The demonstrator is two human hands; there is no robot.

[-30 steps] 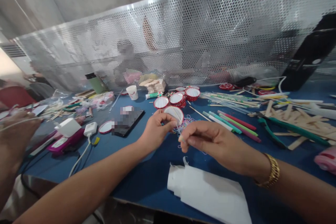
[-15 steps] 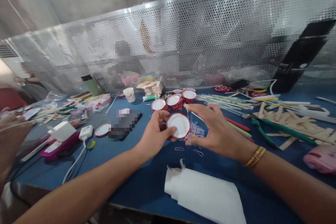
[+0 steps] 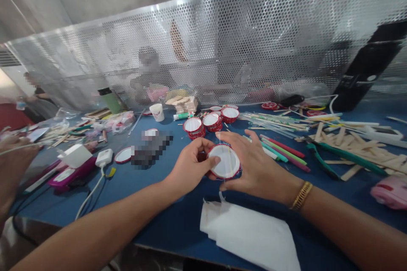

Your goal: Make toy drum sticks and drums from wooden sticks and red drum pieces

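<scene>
My left hand (image 3: 190,166) and my right hand (image 3: 252,166) both hold one small round red cup with a white top (image 3: 226,161) just above the blue table (image 3: 165,203). The left thumb presses on its white face. The right fingers curl around its right side and stretch a thin pale rubber band across the top. A gold bangle (image 3: 301,195) sits on my right wrist. Loose coloured rubber bands lie under my hands, mostly hidden.
More red cups (image 3: 210,121) stand behind. Coloured pens (image 3: 281,150), wooden sticks (image 3: 349,144) and green pliers (image 3: 343,155) lie right. White paper (image 3: 251,235) is near the front edge. A phone (image 3: 151,149), charger (image 3: 103,159) and another person's hand (image 3: 12,165) are left. A perforated metal screen (image 3: 254,42) stands behind.
My right hand moved from pinching a rubber band apart from the cup to wrapping around the cup. Both hands came down toward me with the cup.
</scene>
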